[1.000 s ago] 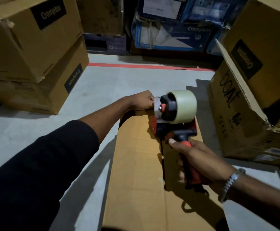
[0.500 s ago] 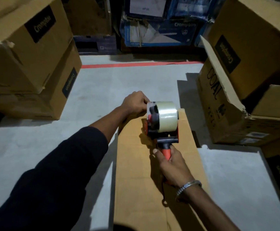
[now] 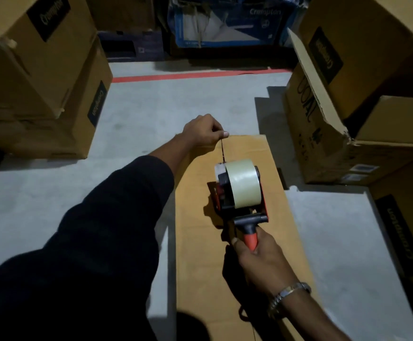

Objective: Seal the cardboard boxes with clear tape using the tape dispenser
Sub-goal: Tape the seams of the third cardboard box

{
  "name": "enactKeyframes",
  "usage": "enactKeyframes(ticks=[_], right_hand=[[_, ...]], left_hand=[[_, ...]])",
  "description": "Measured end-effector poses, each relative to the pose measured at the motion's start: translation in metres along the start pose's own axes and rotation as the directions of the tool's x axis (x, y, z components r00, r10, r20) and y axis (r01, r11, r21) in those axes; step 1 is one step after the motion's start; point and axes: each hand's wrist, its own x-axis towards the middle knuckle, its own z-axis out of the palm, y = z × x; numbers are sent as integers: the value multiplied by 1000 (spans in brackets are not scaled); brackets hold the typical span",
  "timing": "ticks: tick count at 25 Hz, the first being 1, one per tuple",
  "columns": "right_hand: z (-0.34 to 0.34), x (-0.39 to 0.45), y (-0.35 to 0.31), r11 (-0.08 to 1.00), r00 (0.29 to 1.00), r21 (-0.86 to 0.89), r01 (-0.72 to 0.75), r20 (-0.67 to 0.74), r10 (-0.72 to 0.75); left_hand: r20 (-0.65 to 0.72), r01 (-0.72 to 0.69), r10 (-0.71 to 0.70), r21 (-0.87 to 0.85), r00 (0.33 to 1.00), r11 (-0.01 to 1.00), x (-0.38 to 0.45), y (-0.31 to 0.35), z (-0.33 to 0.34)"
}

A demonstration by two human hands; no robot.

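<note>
A long cardboard box (image 3: 227, 242) is lying flaps-closed on the floor, its contents hidden. The right hand (image 3: 262, 262) is gripping the tape dispenser (image 3: 241, 190) by its handle, over the box's middle. At twelve o'clock from it, the left hand (image 3: 204, 131) is pinching the tape end (image 3: 222, 148) at the far edge. Stacked boxes (image 3: 53, 77) at ten o'clock are sitting closed.

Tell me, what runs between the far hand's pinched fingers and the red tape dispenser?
In the head view, a thin strand of clear tape stretches from the left hand to the red tape dispenser, above the tan cardboard box.
</note>
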Motion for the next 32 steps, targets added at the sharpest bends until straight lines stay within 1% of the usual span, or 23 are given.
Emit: enactKeyframes(ticks=[3, 4, 6, 8, 10, 11, 14, 18, 20, 23, 27, 30, 31, 32], right_hand=[[1, -16, 18, 1000, 1000, -11, -19, -11, 19], [0, -18, 21, 1000, 1000, 14, -20, 6, 20], [-7, -16, 25, 985, 995, 158, -69, 86, 56], [-15, -9, 27, 953, 984, 277, -121, 161, 78], [-21, -7, 25, 945, 977, 300, -128, 203, 68], [-24, -7, 24, 944, 975, 306, -125, 216, 59], [-31, -6, 17, 947, 968, 283, -151, 236, 84], [-25, -4, 22, 943, 964, 279, -182, 241, 115], [-15, -3, 27, 950, 976, 271, -153, 193, 103], [-6, -9, 38, 969, 987, 205, -135, 117, 113], [1, -42, 65, 992, 993, 53, -114, 29, 113], [14, -74, 92, 997, 999, -58, -47, -21, 46], [16, -84, 95, 997, 998, -57, -43, -41, 41], [15, -91, 93, 997, 997, -19, -70, -34, 69]], left_hand=[[128, -85, 83, 5, 988, 996, 3, 5, -3], [176, -103, 99, 9, 979, 995, 4, 8, -5], [247, -123, 110, 38, 963, 992, 5, 12, -5], [250, -92, 78, 45, 965, 995, 8, 13, -1], [227, -22, 11, 45, 974, 999, 9, 9, 5], [211, -23, 8, 67, 977, 997, 9, 8, 7], [164, -119, 90, 175, 982, 977, 11, -1, 11], [117, -128, 111, 154, 987, 980, 15, -7, 17], [73, -125, 116, 144, 991, 982, 15, -6, 18], [-2, -130, 132, 137, 991, 982, 13, -8, 26], [-127, -110, 127, 133, 984, 985, 2, -5, 24], [-250, -49, 91, 170, 964, 984, -14, 5, 38], [-289, -16, 74, 200, 955, 980, -21, 9, 43], [-311, 14, 64, 244, 948, 970, -28, 13, 46]])
